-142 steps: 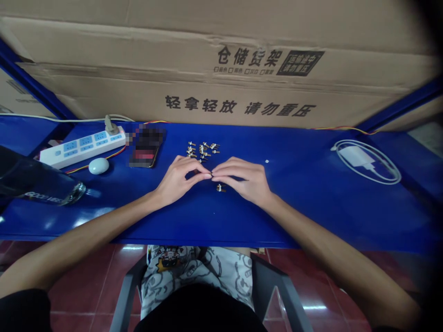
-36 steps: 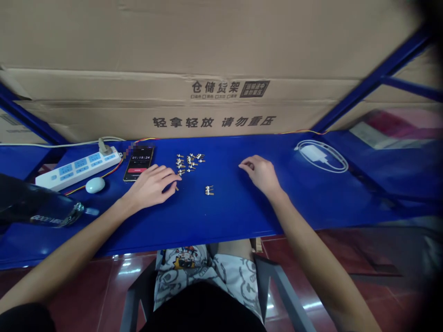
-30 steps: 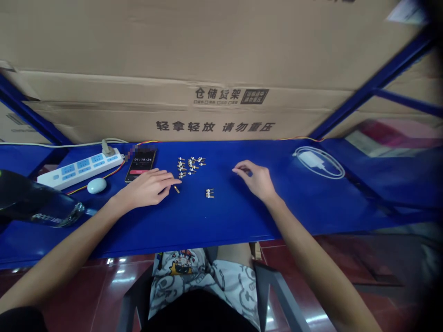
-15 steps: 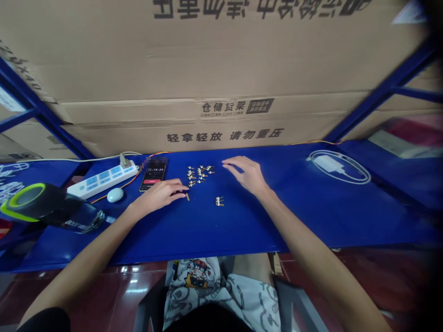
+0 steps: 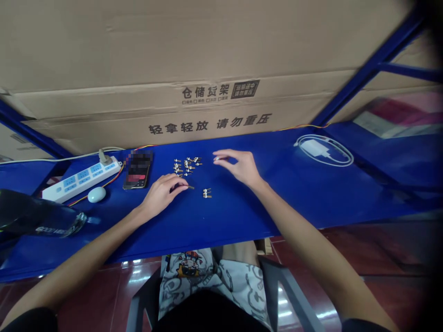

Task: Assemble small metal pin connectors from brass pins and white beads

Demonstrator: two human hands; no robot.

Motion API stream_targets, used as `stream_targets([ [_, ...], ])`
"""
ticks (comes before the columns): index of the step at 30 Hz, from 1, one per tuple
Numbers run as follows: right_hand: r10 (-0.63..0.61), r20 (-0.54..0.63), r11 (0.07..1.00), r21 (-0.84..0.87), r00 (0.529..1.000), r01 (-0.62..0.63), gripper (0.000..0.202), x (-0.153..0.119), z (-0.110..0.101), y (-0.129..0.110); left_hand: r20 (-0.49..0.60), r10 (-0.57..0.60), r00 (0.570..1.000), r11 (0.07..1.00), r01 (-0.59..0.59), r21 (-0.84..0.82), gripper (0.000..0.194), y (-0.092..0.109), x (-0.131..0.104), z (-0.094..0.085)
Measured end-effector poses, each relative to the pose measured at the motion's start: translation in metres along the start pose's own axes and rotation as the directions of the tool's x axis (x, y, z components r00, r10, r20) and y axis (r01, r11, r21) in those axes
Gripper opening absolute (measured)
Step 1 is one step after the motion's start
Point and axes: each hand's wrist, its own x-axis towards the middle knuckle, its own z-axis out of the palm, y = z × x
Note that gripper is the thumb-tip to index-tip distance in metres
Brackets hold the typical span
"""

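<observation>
My left hand point(image 5: 164, 193) pinches one end of a small brown stick point(image 5: 191, 187), whose free end points right. A little farther right and higher, my right hand point(image 5: 240, 167) has thumb and forefinger closed on a small white piece point(image 5: 217, 158), mostly hidden by the fingertips. Between and behind the hands lies a cluster of small parts with white middles and brown sticks point(image 5: 187, 164); there are several. Apart from it, nearer the table's front, a small group of similar parts point(image 5: 206, 193) lies side by side.
On the left are a phone point(image 5: 137, 170), a white power strip point(image 5: 83, 179), a white rounded object point(image 5: 96, 194) and a dark bottle point(image 5: 41, 212) lying tilted. A white charger with coiled cable point(image 5: 316, 148) lies right. Cardboard point(image 5: 207, 46) walls the back of the blue table point(image 5: 242, 216).
My left hand has picked the brown stick up from the table. The right hand's fingertips now show a white piece between them. The whole view has shifted and tilted slightly.
</observation>
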Motion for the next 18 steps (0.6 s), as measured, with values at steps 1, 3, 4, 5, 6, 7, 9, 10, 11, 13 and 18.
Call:
stream_targets([
  [1,0.009,0.065,0.999,0.047,0.998,-0.012,0.016,-0.002,0.003,-0.004,-0.037,-0.012,0.999,1.000,0.013,0.026,0.020,0.007,0.003,0.003],
  [3,0.019,0.188,0.992,0.117,0.982,-0.042,0.011,-0.005,0.009,-0.012,-0.097,-0.014,0.995,0.997,0.021,0.068,0.017,0.016,0.008,0.008],
  [4,0.014,0.235,0.989,0.138,0.972,-0.048,0.011,-0.006,0.012,-0.016,-0.125,-0.011,0.992,0.996,0.022,0.087,0.017,0.018,0.010,0.010],
  [5,0.003,0.268,0.987,0.152,0.963,-0.046,0.011,-0.007,0.014,-0.018,-0.144,-0.005,0.990,0.994,0.020,0.106,0.016,0.019,0.011,0.011],
  [6,-0.011,0.287,0.987,0.157,0.958,-0.035,0.013,-0.008,0.016,-0.021,-0.160,0.002,0.987,0.992,0.018,0.123,0.015,0.020,0.012,0.012],
  [7,-0.027,0.293,0.988,0.153,0.956,-0.019,0.014,-0.009,0.017,-0.022,-0.174,0.009,0.985,0.990,0.015,0.140,0.014,0.019,0.012,0.013],
  [9,-0.049,0.290,0.991,0.130,0.956,0.011,0.017,-0.010,0.020,-0.024,-0.190,0.022,0.982,0.986,0.010,0.168,0.014,0.017,0.011,0.014],
  [10,-0.058,0.290,0.993,0.118,0.955,0.024,0.018,-0.011,0.022,-0.024,-0.194,0.026,0.981,0.984,0.009,0.176,0.014,0.016,0.011,0.015],
  [11,-0.070,0.292,0.993,0.109,0.954,0.039,0.018,-0.012,0.024,-0.024,-0.198,0.028,0.980,0.984,0.008,0.180,0.015,0.016,0.010,0.015],
  [13,-0.104,0.296,0.992,0.097,0.949,0.078,0.018,-0.013,0.027,-0.024,-0.200,0.035,0.979,0.985,0.000,0.172,0.015,0.015,0.010,0.015],
  [18,-0.182,0.289,0.983,0.088,0.940,0.163,0.017,-0.016,0.031,-0.030,-0.200,0.050,0.979,0.987,-0.018,0.160,0.015,0.016,0.009,0.016],
])
